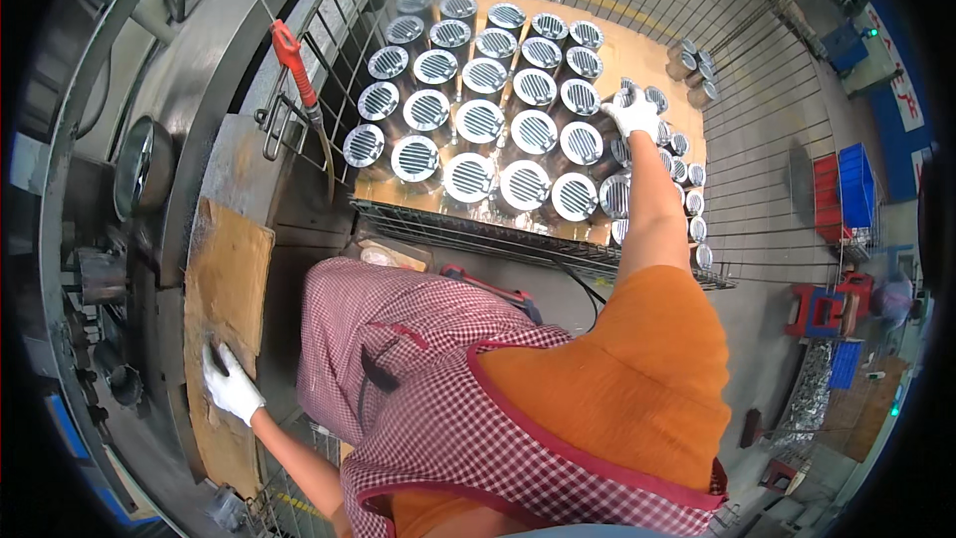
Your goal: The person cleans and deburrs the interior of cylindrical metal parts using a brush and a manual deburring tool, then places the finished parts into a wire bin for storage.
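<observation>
Brightly shiny, slat-topped metal cylinders (480, 121)

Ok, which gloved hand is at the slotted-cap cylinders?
The right hand, at the end of the outstretched arm, among the cylinders; the left hand is at the brown board, away from them.

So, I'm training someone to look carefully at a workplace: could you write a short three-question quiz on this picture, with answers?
1. True or false: the left hand is on the brown board.
2. What colour is the gun-shaped tool at the corner of the wire basket?
A) blue
B) red
C) green
3. Short answer: which things is the right hand nearest to?

Key:
1. True
2. B
3. Metal cylinders
</observation>
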### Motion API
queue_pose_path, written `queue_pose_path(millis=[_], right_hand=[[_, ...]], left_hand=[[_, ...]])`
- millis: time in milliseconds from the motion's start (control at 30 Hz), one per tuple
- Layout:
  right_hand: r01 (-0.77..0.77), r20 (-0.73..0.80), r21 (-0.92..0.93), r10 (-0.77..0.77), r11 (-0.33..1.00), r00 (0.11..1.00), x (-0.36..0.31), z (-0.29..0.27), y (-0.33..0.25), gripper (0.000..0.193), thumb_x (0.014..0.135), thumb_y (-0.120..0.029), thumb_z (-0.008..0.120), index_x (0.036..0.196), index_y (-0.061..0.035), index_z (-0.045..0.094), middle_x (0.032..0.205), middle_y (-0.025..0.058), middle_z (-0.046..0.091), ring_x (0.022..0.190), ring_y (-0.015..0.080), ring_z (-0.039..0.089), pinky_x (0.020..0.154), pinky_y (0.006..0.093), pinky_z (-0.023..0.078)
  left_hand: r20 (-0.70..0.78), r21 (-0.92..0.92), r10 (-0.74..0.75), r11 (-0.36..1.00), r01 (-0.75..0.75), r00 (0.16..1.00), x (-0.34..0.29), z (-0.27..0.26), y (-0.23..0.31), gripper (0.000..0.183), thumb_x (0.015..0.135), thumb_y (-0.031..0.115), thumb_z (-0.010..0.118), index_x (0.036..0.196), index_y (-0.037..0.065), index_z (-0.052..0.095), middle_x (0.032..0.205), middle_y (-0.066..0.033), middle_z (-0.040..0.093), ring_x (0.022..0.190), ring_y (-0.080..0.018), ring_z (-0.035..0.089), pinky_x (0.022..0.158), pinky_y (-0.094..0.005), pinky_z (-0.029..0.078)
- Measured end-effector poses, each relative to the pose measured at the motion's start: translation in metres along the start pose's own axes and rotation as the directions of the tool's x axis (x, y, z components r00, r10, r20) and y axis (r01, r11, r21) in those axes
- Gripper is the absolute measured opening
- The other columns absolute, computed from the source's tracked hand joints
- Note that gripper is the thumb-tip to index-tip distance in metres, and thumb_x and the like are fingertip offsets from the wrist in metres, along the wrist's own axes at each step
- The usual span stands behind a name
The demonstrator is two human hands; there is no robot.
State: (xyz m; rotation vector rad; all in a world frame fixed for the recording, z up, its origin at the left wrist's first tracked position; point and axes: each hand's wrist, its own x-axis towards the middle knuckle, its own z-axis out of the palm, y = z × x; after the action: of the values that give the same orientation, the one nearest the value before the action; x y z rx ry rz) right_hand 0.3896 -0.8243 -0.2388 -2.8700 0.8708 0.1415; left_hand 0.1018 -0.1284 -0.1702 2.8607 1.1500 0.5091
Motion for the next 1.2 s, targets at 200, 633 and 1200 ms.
queue_pose_path(millis=[200, 633, 1200], right_hand=[[-0.088, 0.159, 0.049, 0.079, 0.995, 0.984, 0.046, 0.054, 0.024, 0.095, 0.077, -0.073, 0.049, 0.151, -0.0198, 0.023, 0.152, 0.0233, 0.025, 0.139, 0.0375, 0.03, 0.112, 0.0445, 0.028], [0.934, -0.754, 0.237, -0.555, 0.266, 0.35, -0.113, -0.075, -0.266, 0.054, 0.075, -0.04, 0.069, 0.116, -0.0069, 0.058, 0.114, 0.0172, 0.061, 0.101, 0.0355, 0.06, 0.085, 0.0431, 0.049], [0.985, -0.845, 0.129, -0.506, 0.116, 0.171, -0.233, -0.05, -0.411, 0.036, 0.076, -0.018, 0.062, 0.113, -0.0168, 0.061, 0.113, 0.0045, 0.058, 0.115, 0.0276, 0.05, 0.103, 0.0599, 0.025]], left_hand=[[-0.029, -0.005, 0.004, 1.0, -0.004, 1.0, 0.0, 0.001, 0.007, 0.05, 0.095, 0.041, 0.05, 0.126, 0.003, 0.058, 0.127, -0.0161, 0.059, 0.116, -0.0324, 0.055, 0.099, -0.0399, 0.041], [-0.078, -0.046, -0.034, 0.998, 0.03, 0.996, -0.003, 0.002, 0.004, 0.045, 0.093, 0.036, 0.054, 0.122, 0.004, 0.061, 0.124, -0.0164, 0.061, 0.114, -0.0325, 0.056, 0.098, -0.0399, 0.042], [-0.17, -0.1, -0.02, 0.995, 0.003, 0.985, -0.004, 0.001, 0.004, 0.041, 0.089, 0.031, 0.059, 0.118, 0.001, 0.062, 0.121, -0.0199, 0.061, 0.111, -0.0353, 0.057, 0.096, -0.0433, 0.044]])
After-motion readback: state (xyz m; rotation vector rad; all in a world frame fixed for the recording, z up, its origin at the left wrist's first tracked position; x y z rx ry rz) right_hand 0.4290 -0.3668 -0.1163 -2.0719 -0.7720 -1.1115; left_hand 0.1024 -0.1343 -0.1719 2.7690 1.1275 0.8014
